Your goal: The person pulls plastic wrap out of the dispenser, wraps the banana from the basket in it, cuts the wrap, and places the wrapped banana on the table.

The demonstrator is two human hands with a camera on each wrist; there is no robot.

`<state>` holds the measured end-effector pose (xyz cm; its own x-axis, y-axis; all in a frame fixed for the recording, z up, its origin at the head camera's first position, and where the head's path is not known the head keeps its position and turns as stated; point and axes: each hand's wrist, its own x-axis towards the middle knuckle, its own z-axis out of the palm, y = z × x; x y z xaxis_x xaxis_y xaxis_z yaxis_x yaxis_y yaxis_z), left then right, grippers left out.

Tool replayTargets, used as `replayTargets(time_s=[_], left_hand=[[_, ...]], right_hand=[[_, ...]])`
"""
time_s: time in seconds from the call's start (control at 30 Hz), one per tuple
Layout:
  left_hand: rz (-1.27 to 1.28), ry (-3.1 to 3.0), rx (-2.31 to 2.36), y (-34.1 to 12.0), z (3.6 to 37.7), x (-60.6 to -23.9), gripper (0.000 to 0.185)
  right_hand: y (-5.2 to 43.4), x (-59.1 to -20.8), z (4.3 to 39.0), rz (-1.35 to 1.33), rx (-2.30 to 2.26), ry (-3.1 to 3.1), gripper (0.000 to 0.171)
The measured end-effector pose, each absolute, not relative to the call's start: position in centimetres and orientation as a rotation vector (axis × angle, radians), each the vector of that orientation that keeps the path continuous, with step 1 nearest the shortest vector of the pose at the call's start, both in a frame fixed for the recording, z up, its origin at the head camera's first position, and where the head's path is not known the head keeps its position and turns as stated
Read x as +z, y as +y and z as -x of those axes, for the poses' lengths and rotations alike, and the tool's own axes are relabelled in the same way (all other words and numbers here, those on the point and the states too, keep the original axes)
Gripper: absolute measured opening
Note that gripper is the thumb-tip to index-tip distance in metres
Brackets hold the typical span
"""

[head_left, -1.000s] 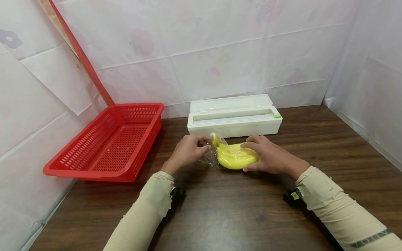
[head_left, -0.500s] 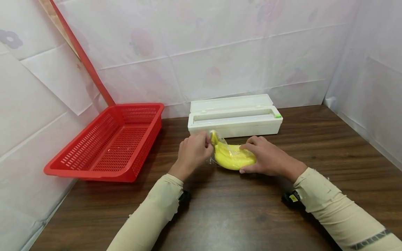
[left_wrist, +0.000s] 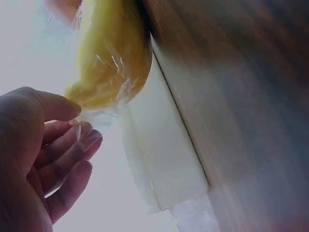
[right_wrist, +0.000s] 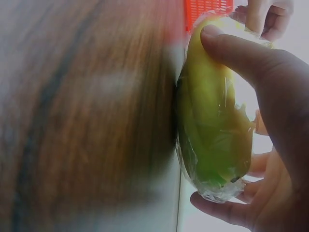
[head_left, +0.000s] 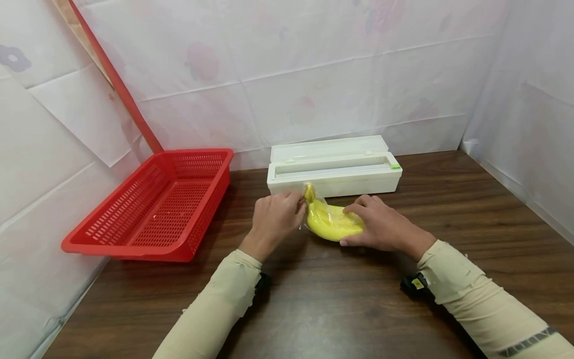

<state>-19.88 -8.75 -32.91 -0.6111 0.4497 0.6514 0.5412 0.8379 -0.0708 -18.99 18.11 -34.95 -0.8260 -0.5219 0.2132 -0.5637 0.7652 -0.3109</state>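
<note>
A bunch of yellow bananas in clear plastic film lies on the table, its stem end pointing up and left. My right hand grips the bananas at their right end; in the right wrist view the thumb lies along one side and the fingers reach round the other. At the stem end, my left hand pinches the film between thumb and fingers, as the left wrist view shows. Behind the bananas stands a long white box with its lid raised, a roll inside.
A red slotted plastic basket stands at the left of the dark wooden table. White patterned sheeting hangs behind and at both sides. A red strip slants up the wall behind the basket.
My left hand has moved right, up to the stem end, and its fingers have closed on the film. The bananas' stem end has tipped up slightly. My right hand keeps its grip.
</note>
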Motion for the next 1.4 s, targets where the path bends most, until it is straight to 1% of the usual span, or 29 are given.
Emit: replayTargets(time_s=[0.13, 0.27, 0.37, 0.5, 0.6, 0.73, 0.93, 1.13, 1.4], left_hand=[[0.682, -2.421, -0.275, -8.5, 19.8, -32.7, 0.017], [0.536, -2.549, -0.555, -8.5, 19.9, -32.2, 0.014], [0.481, -2.61, -0.939, -8.6, 20.2, -32.1, 0.02], [0.383, -2.616, -1.52, -8.9, 20.7, -32.3, 0.019], [0.309, -2.62, -1.712, -9.1, 21.0, -32.6, 0.017], [0.32, -2.677, -1.712, -9.2, 21.2, -32.9, 0.013], [0.4, -2.747, -1.421, -9.3, 21.2, -33.2, 0.006], [0.444, -2.723, -1.161, -9.3, 21.2, -33.4, 0.006], [0.413, -2.757, -1.079, -9.5, 21.0, -33.1, 0.005]], right_hand=[[18.1, -34.9, 19.0, -0.829, 0.543, -2.861, 0.076], [18.1, -34.8, 19.0, -0.791, 0.536, -2.89, 0.076], [18.1, -34.8, 19.1, -0.782, 0.53, -2.907, 0.076], [18.0, -34.8, 19.1, -0.793, 0.518, -2.901, 0.076], [18.0, -34.9, 19.1, -0.808, 0.506, -2.887, 0.075], [18.0, -34.9, 19.1, -0.826, 0.492, -2.868, 0.074], [17.9, -34.9, 19.1, -0.85, 0.484, -2.847, 0.075], [17.8, -35.0, 19.1, -0.887, 0.484, -2.829, 0.072], [17.9, -35.1, 19.0, -0.897, 0.477, -2.805, 0.072]])
